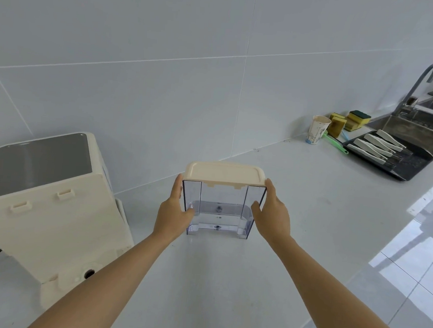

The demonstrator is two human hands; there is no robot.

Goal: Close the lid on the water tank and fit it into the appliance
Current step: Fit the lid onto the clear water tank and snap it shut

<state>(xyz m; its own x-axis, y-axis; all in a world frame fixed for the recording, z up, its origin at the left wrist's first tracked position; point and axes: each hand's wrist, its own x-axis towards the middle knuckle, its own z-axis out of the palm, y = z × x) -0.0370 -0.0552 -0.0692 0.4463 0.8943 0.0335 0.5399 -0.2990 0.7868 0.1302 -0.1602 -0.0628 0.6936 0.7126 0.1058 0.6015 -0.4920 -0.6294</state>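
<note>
A clear plastic water tank (220, 210) stands upright on the white counter, its cream lid (225, 173) lying flat and closed on top. My left hand (175, 212) grips the tank's left side, thumb on the front. My right hand (271, 213) holds the right side the same way. The cream appliance (42, 215) with a grey top panel stands to the left, its back facing me, with two tabs and a round port low down. The tank is well apart from it.
A white counter (310, 196) runs along a tiled wall. At the far right are a paper cup (317, 130), sponges (349, 120), a green brush, a black tray (392, 158) with white tools, and a steel sink (422, 132) with a tap. A black cable leaves the appliance at left.
</note>
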